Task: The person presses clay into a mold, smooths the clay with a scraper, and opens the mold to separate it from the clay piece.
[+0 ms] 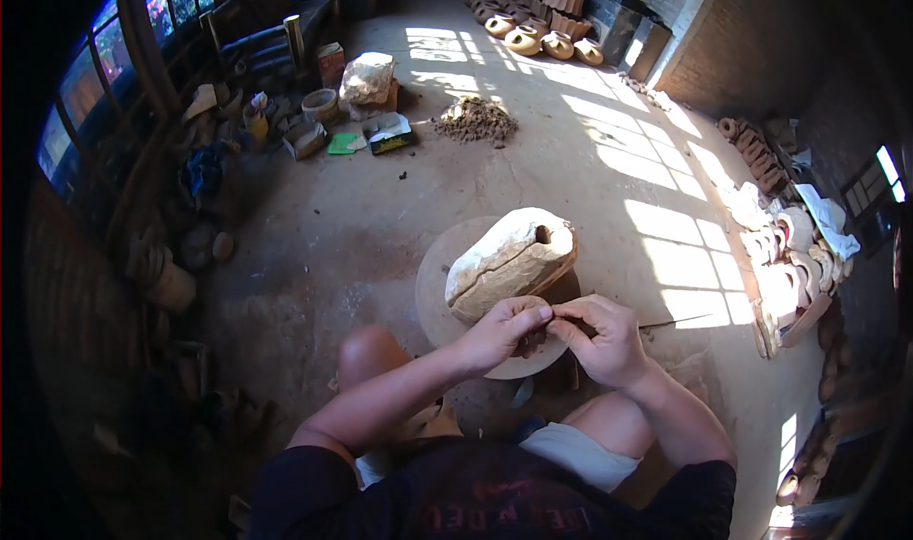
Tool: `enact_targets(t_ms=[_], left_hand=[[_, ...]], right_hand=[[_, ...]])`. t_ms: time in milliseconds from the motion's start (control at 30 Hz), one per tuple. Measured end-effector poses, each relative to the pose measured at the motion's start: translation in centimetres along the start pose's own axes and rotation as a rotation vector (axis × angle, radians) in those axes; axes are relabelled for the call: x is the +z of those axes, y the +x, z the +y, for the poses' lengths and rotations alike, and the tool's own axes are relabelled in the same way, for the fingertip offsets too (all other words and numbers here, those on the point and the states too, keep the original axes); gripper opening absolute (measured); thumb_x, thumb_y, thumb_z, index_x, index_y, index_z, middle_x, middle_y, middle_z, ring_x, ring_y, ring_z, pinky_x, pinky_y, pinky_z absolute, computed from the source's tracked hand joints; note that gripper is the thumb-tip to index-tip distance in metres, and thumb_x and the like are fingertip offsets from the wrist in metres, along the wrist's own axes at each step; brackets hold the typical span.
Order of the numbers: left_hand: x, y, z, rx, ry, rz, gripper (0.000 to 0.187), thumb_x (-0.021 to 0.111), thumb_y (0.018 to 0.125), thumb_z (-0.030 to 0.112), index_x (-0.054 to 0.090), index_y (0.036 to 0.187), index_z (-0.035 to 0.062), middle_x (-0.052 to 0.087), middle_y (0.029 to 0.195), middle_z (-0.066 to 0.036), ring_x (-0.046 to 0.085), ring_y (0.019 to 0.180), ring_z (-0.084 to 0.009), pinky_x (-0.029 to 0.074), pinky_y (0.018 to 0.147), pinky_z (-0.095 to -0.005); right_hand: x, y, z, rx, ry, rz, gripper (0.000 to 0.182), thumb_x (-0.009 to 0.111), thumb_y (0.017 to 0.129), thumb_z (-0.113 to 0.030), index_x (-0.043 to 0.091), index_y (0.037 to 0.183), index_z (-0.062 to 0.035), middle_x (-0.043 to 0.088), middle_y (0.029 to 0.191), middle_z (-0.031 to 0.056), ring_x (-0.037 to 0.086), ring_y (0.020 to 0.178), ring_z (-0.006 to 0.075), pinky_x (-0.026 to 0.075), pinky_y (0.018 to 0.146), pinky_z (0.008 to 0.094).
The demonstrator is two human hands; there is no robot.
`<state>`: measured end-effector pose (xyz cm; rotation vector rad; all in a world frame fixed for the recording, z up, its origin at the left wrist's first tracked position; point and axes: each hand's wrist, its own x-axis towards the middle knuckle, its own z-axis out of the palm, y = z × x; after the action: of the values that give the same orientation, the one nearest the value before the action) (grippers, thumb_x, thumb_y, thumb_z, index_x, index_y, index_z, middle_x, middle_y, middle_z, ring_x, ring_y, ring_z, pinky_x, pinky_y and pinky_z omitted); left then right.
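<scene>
In front of me a large rounded block (pixel 509 260), pale on top and tan along its side, rests on a round board (pixel 439 274). A long groove runs along its side, and a dark round hole opens in its far right end. My left hand (pixel 512 331) is closed, thumb and fingers pinched, just below the block's near end. Against its fingertips, my right hand (pixel 601 338) pinches too, with fingers curled. Something small and brown shows between them, but I cannot tell what it is.
Beyond the board lies a heap of brown clumps (pixel 477 120). Left of it are a pale lump (pixel 367 78), a bucket (pixel 321 106) and an open box (pixel 388 133). Rounded pots (pixel 523 39) line the back wall. Curved clay pieces (pixel 799 264) are stacked at the right.
</scene>
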<state>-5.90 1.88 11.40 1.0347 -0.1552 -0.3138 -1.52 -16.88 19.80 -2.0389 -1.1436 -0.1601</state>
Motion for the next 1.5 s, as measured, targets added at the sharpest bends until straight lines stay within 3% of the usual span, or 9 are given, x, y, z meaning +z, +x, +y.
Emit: enact_targets(t_ms=[67, 167, 267, 367, 500, 900, 1100, 1233, 1500], left_hand=[[0.0, 0.3, 0.0, 0.046, -0.016, 0.024, 0.036, 0.057, 0.108, 0.040, 0.061, 0.090, 0.0098, 0.056, 0.070, 0.003, 0.051, 0.060, -0.0063, 0.041, 0.056, -0.0243], [-0.6, 1.2, -0.8, 0.194, 0.036, 0.275, 0.035, 0.060, 0.107, 0.039, 0.061, 0.099, 0.0049, 0.058, 0.075, 0.001, 0.054, 0.065, -0.0095, 0.046, 0.060, -0.0280], [-2.4, 4.1, -2.5, 0.569, 0.285, 0.662, 0.036, 0.062, 0.106, 0.033, 0.058, 0.113, -0.0012, 0.063, 0.098, -0.010, 0.062, 0.087, -0.0215, 0.051, 0.079, -0.0359], [-3.6, 4.6, -2.8, 0.655, 0.875, 0.812, 0.040, 0.061, 0.105, 0.029, 0.052, 0.126, -0.0042, 0.056, 0.125, -0.020, 0.055, 0.115, -0.0355, 0.043, 0.101, -0.0451], [-3.5, 5.5, -4.1, 0.664, 0.890, 0.865, 0.041, 0.062, 0.102, 0.028, 0.051, 0.127, -0.0026, 0.051, 0.136, -0.023, 0.048, 0.126, -0.0420, 0.035, 0.108, -0.0503], [-4.0, 5.8, -3.8, 0.699, 1.011, 0.864, 0.045, 0.066, 0.099, 0.026, 0.050, 0.130, -0.0024, 0.053, 0.135, -0.023, 0.050, 0.125, -0.0425, 0.037, 0.107, -0.0515], [-5.6, 6.6, -3.2, 0.692, 1.016, 0.824, 0.045, 0.065, 0.099, 0.026, 0.051, 0.131, -0.0033, 0.051, 0.138, -0.024, 0.053, 0.122, -0.0423, 0.040, 0.104, -0.0504], [-6.5, 7.5, -1.9, 0.687, 1.206, 0.797, 0.043, 0.065, 0.100, 0.027, 0.053, 0.129, -0.0019, 0.059, 0.125, -0.023, 0.058, 0.115, -0.0431, 0.045, 0.097, -0.0499], [-12.0, 12.0, 1.4, 0.743, 1.205, 0.565, 0.030, 0.067, 0.098, 0.027, 0.059, 0.116, 0.0039, 0.065, 0.104, -0.019, 0.065, 0.089, -0.0442, 0.052, 0.074, -0.0495]], right_hand=[[-0.2, 0.4, 0.1, 0.023, -0.005, -0.007, 0.011, 0.078, 0.091, -0.010, 0.073, 0.094, -0.0003, 0.072, 0.086, 0.0109, 0.071, 0.074, 0.0222, 0.055, 0.064, 0.0335], [0.2, 0.6, 1.5, 0.431, 0.089, -0.003, 0.014, 0.076, 0.094, -0.012, 0.073, 0.099, 0.0002, 0.072, 0.085, 0.0072, 0.071, 0.075, 0.0165, 0.055, 0.062, 0.0306], [-0.5, 3.7, 3.1, 0.735, 0.395, 0.086, 0.021, 0.070, 0.099, -0.017, 0.070, 0.112, 0.0005, 0.072, 0.085, 0.0050, 0.069, 0.074, 0.0119, 0.055, 0.063, 0.0237], [-0.8, 6.8, 4.4, 0.880, 0.573, 0.029, 0.025, 0.067, 0.100, -0.019, 0.068, 0.113, 0.0022, 0.072, 0.086, 0.0085, 0.070, 0.074, 0.0134, 0.057, 0.062, 0.0247], [-0.6, 9.0, 6.7, 1.006, 0.541, -0.198, 0.026, 0.060, 0.096, -0.019, 0.068, 0.099, 0.0057, 0.072, 0.085, 0.0125, 0.068, 0.063, 0.0171, 0.055, 0.051, 0.0302], [-0.5, 11.6, 7.8, 0.945, 0.093, -0.543, 0.028, 0.064, 0.093, -0.026, 0.073, 0.107, -0.0035, 0.065, 0.067, 0.0038, 0.060, 0.051, 0.0101, 0.047, 0.046, 0.0276], [0.1, 14.7, 4.3, 0.817, -0.028, -0.848, 0.020, 0.065, 0.088, -0.028, 0.066, 0.086, -0.0080, 0.059, 0.065, 0.0009, 0.056, 0.056, 0.0102, 0.049, 0.052, 0.0297], [0.5, 15.6, 7.9, 0.821, 0.179, -1.039, 0.012, 0.070, 0.082, -0.020, 0.062, 0.080, -0.0113, 0.054, 0.063, -0.0021, 0.049, 0.054, 0.0091, 0.040, 0.050, 0.0285], [-2.1, 16.0, 6.1, 0.747, 0.053, -1.008, 0.028, 0.080, 0.073, -0.022, 0.064, 0.093, -0.0100, 0.061, 0.072, 0.0025, 0.052, 0.059, 0.0115, 0.040, 0.052, 0.0302]])
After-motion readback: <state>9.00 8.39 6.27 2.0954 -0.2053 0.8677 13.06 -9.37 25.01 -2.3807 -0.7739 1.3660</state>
